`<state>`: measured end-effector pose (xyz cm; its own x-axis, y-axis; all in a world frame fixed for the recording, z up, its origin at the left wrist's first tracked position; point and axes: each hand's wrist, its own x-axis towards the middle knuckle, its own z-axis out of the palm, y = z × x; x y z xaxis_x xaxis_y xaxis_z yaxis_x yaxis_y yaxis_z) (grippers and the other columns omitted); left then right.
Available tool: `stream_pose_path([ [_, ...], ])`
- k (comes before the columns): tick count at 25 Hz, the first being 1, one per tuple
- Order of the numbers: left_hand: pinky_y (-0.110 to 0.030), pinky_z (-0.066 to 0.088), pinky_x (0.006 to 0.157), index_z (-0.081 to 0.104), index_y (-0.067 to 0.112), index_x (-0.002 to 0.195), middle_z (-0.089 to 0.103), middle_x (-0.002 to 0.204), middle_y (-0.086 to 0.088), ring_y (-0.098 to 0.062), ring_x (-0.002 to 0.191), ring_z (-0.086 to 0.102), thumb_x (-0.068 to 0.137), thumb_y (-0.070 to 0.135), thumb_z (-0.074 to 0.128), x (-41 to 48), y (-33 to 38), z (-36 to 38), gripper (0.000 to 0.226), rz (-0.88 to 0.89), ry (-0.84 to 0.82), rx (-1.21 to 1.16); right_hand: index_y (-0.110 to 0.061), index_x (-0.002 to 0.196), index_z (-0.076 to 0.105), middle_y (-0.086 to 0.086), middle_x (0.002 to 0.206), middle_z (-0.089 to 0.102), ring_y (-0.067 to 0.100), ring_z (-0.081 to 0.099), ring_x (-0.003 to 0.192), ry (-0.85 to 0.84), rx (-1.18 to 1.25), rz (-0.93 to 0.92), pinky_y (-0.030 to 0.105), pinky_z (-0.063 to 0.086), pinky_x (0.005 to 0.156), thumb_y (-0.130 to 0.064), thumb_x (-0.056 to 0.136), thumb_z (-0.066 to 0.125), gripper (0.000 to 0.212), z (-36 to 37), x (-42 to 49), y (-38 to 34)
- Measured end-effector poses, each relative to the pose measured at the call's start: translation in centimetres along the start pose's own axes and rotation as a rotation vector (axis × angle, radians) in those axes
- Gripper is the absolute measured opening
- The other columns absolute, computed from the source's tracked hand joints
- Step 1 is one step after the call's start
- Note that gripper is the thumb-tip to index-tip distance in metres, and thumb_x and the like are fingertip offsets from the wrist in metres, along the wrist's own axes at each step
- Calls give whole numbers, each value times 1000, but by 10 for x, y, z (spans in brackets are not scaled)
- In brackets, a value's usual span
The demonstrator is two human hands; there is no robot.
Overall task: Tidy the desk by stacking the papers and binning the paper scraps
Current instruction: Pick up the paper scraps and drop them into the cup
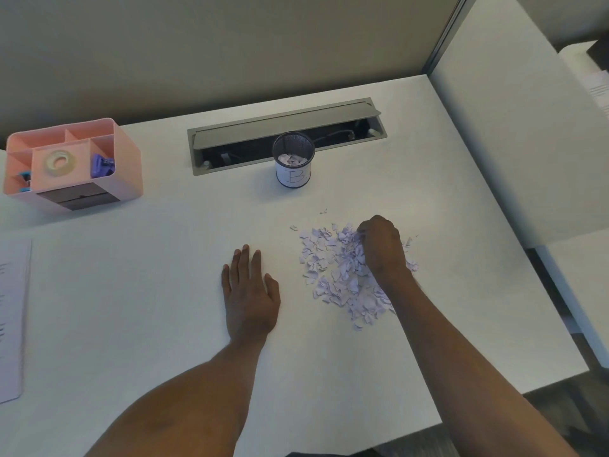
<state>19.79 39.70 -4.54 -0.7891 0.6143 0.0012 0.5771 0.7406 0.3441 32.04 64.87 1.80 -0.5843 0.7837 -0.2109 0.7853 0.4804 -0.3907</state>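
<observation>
The right hand [382, 247] is curled with fingers closed into the pile of paper scraps [342, 275] right of centre, while the left hand [250, 291] lies flat and open on the bare desk [148, 291] just left of the pile, holding nothing. The mesh cup [293, 159] at upper centre holds scraps and bears a label reading "B". Printed papers [11, 318] lie at the left edge, text unreadable; open surface extends between them and the hands.

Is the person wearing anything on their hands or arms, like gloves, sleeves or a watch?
No. The left hand and right hand are bare, with no gloves, rings or watch visible. Both forearms are uncovered right down to the bottom of the picture, so no sleeves show.
</observation>
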Motion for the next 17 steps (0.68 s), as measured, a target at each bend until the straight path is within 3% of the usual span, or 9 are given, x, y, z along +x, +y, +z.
stream_pose_path([
  [2, -51, 17, 133, 40, 11, 158, 31, 172, -10, -28, 163, 22, 106, 30, 37, 0, 0, 0, 56, 0, -4, 2, -3, 86, 74, 16, 89, 66, 22, 54, 75, -24, -21, 17, 22, 34, 70, 8, 84, 58, 19, 0, 4, 1],
  [5, -51, 17, 133, 40, 12, 159, 30, 173, -9, -27, 163, 21, 107, 31, 36, 1, -1, 0, 56, -1, -9, 6, 0, 100, 73, 16, 98, 67, 29, 59, 86, -35, 32, 48, 22, 37, 72, 2, 94, 49, 24, -4, 11, -2],
  [8, -51, 17, 133, 40, 12, 159, 29, 173, -9, -27, 163, 21, 107, 30, 37, 1, 0, 0, 55, -4, -13, 4, 1, 91, 79, 19, 92, 76, 28, 70, 81, 63, 171, -35, 23, 46, 72, 7, 89, 59, 21, -21, 23, -17],
  [11, -51, 17, 133, 41, 13, 159, 30, 173, -8, -26, 163, 21, 107, 27, 43, 0, 0, 0, 53, -3, -16, 1, -2, 84, 81, 13, 80, 77, 17, 65, 66, 156, 291, -131, 23, 51, 68, 5, 86, 64, 18, -40, 33, -44],
  [17, -49, 15, 134, 40, 15, 160, 27, 174, -5, -23, 164, 18, 107, 29, 43, 1, 0, 1, 55, -23, -31, -11, -10, 89, 81, 4, 80, 76, 13, 69, 72, 267, 451, -222, 18, 54, 74, -6, 90, 65, 17, -53, 76, -118],
])
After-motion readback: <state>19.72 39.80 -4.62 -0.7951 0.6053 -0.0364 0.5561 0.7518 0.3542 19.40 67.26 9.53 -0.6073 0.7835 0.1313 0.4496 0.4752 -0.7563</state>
